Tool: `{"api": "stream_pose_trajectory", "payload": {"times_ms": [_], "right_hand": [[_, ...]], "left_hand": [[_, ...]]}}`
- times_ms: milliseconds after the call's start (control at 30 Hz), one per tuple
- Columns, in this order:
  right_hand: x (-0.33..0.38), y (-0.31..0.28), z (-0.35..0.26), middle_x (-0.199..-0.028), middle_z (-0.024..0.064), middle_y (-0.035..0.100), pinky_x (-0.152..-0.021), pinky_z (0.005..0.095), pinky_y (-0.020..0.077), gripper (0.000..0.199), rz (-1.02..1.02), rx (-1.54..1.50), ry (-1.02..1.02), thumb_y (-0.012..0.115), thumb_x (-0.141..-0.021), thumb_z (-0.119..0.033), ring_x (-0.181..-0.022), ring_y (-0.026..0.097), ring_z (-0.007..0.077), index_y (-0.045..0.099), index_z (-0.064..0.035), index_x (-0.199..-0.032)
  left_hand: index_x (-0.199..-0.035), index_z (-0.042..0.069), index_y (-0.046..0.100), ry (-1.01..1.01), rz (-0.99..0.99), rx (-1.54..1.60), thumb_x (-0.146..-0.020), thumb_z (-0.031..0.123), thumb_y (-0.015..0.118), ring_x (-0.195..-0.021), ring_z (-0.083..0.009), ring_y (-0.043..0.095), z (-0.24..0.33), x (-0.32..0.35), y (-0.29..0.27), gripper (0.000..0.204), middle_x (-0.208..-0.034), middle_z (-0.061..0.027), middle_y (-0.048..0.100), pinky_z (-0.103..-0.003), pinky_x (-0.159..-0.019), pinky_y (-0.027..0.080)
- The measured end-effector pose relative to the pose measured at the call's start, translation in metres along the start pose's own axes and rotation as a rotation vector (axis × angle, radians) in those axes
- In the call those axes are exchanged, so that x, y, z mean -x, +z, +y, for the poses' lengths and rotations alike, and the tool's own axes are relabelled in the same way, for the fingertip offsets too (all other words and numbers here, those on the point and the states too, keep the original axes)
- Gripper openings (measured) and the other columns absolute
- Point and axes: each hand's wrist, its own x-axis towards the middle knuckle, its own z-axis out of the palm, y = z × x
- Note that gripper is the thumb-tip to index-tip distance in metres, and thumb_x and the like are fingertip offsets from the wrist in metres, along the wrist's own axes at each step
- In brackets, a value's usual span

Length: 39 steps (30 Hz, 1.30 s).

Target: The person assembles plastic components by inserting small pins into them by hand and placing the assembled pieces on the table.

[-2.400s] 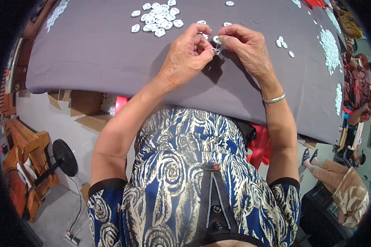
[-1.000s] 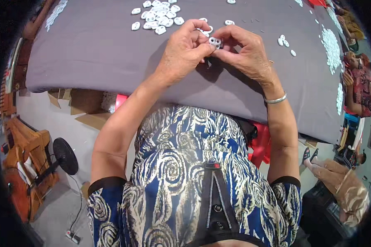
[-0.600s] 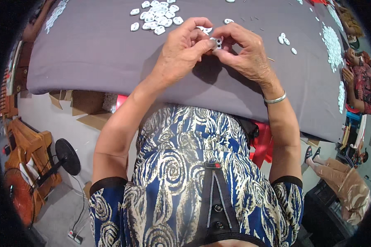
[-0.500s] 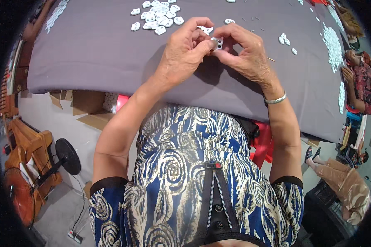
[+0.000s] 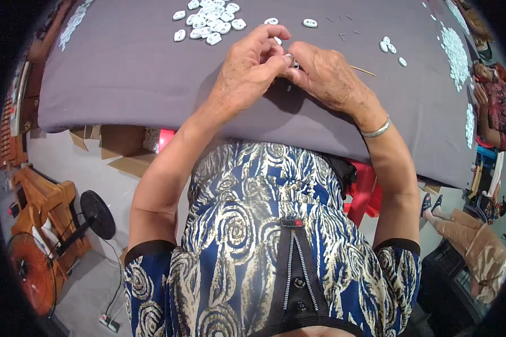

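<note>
Both hands meet over the grey cloth near the table's front edge. My left hand (image 5: 246,72) pinches one side of a small white two-hole cord lock (image 5: 296,65) between thumb and fingertips. Around its other side, the fingers of my right hand (image 5: 333,80) are closed, covering most of it. Beyond my left hand lies a pile of similar white oval cord locks (image 5: 208,23), with a single one (image 5: 310,23) lying apart. Several tiny grey springs (image 5: 343,37) are scattered past my right hand, and a thin brass-coloured rod (image 5: 364,71) rests beside it.
Small white oval pieces (image 5: 384,46) sit to the right, with a larger heap of white pieces (image 5: 454,56) near the right edge. Another white heap (image 5: 75,23) is at far left. A person's arm (image 5: 481,95) shows at the right, and a black fan (image 5: 98,214) stands lower left.
The cord lock's two holes showed plainly before; now my right thumb and fingers have closed in over it. More of the brass-coloured rod shows past my right hand.
</note>
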Motion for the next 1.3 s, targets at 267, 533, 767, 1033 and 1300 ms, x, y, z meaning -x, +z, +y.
{"api": "stream_pose_trajectory", "payload": {"times_ms": [267, 533, 767, 1033, 1300], "right_hand": [[-0.003, -0.002, 0.000, -0.083, 0.0167, 0.061, -0.063, 0.0460, 0.0485, 0.025, 0.014, -0.084, 0.023, 0.057, -0.089, -0.027, -0.075, 0.060, 0.0384, 0.049, -0.0040, -0.091], [0.000, 0.002, -0.025, -0.073, 0.0191, 0.053, -0.060, 0.0418, 0.0459, 0.017, 0.221, -0.528, -0.186, 0.060, -0.086, -0.016, -0.070, 0.055, 0.0407, 0.050, -0.0036, -0.092], [-0.004, 0.012, -0.038, -0.082, 0.0219, 0.061, -0.073, 0.0447, 0.0483, 0.022, 0.060, -0.630, 0.030, 0.049, -0.092, -0.020, -0.081, 0.058, 0.0418, 0.055, 0.0009, -0.089], [-0.002, 0.016, -0.034, -0.084, 0.0226, 0.061, -0.074, 0.0461, 0.0485, 0.021, 0.082, -0.578, -0.006, 0.045, -0.092, -0.017, -0.081, 0.058, 0.0431, 0.054, 0.0015, -0.091], [-0.005, 0.034, -0.027, -0.074, 0.0206, 0.061, -0.066, 0.0438, 0.0516, 0.010, 0.162, -0.298, -0.117, 0.058, -0.074, -0.008, -0.072, 0.062, 0.0377, 0.057, 0.0014, -0.071]], "left_hand": [[-0.113, 0.000, 0.053, -0.017, 0.025, 0.039, -0.085, 0.010, 0.059, -0.070, -0.0057, 0.053, 0.007, -0.005, 0.001, 0.030, -0.078, 0.0002, 0.055, -0.021, -0.062, 0.043], [-0.122, -0.001, 0.047, 0.125, -0.041, 0.257, -0.086, 0.014, 0.058, -0.099, -0.0145, 0.053, 0.021, 0.023, 0.025, 0.040, -0.111, -0.0095, 0.053, -0.028, -0.089, 0.043], [-0.095, 0.003, 0.054, 0.011, 0.254, 0.441, -0.096, 0.020, 0.051, -0.087, -0.0120, 0.055, 0.002, 0.025, 0.039, 0.017, -0.093, -0.0074, 0.060, -0.027, -0.082, 0.046], [-0.090, 0.002, 0.057, 0.007, 0.371, 0.458, -0.095, 0.017, 0.051, -0.079, -0.0061, 0.054, 0.007, 0.019, 0.048, 0.018, -0.083, -0.0017, 0.059, -0.022, -0.073, 0.045], [-0.086, 0.004, 0.055, -0.036, 0.376, 0.463, -0.096, 0.020, 0.050, -0.076, -0.0108, 0.054, 0.000, 0.012, 0.039, 0.020, -0.079, -0.0047, 0.058, -0.025, -0.073, 0.046]]}}
